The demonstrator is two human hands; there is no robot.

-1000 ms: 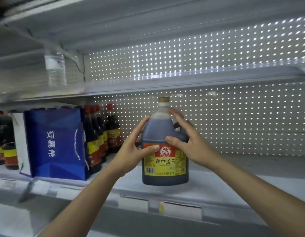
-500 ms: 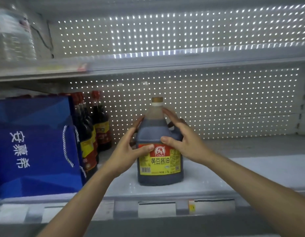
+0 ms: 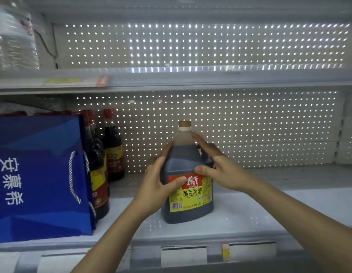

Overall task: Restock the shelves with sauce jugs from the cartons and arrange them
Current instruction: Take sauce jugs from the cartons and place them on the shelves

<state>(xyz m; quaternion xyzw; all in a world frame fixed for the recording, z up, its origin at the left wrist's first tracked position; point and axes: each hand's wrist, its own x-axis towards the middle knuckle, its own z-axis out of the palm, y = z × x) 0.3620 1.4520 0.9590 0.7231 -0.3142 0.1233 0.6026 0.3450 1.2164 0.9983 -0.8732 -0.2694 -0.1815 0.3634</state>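
Upright on the shelf, the jug is clasped between the left hand and right hand, whose fingers hide its handle, while a bag covers most of the bottles and a blurred water bottle is cut off upper left.

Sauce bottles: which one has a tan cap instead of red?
The big sauce jug held between both hands; the slim bottles beside the blue bag all have red caps.

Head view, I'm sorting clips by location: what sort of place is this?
Most likely a shop aisle: a white metal shelf with a perforated back panel, price-tag holders along its edge, and rows of dark sauce bottles with red caps.
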